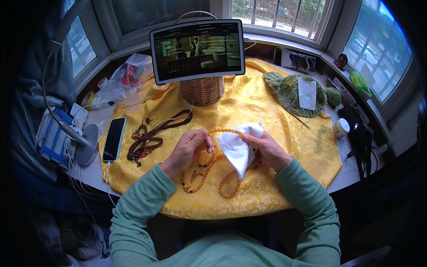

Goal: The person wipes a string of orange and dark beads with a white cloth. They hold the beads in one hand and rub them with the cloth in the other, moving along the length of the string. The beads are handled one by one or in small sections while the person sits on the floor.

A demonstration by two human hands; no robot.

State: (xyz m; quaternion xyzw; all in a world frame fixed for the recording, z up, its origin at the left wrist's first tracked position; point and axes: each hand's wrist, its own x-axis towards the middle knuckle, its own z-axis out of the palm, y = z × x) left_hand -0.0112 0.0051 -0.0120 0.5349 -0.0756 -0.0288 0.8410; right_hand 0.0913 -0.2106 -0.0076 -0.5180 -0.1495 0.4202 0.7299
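A strand of amber-coloured prayer beads (226, 130) is stretched between my two hands. My left hand (191, 147) pinches it between thumb and fingers on one side. On the other side my right hand (267, 149) grips the beads together with a white cloth (233, 150), which hangs down from the fingers. The rest of the strand loops down onto a yellow brocade tablecloth (213, 207), with a few dark beads among the amber ones. Part of the strand is hidden behind the white cloth and my right hand.
Left lie dark braided bead strands (143, 140), a charging phone (114, 139) and a lamp base (88, 147). A tablet (197, 50) leans on a wicker basket (202, 90) at the back. Green knitting (293, 91) with a needle (293, 111) and a white bottle (341, 128) are at right.
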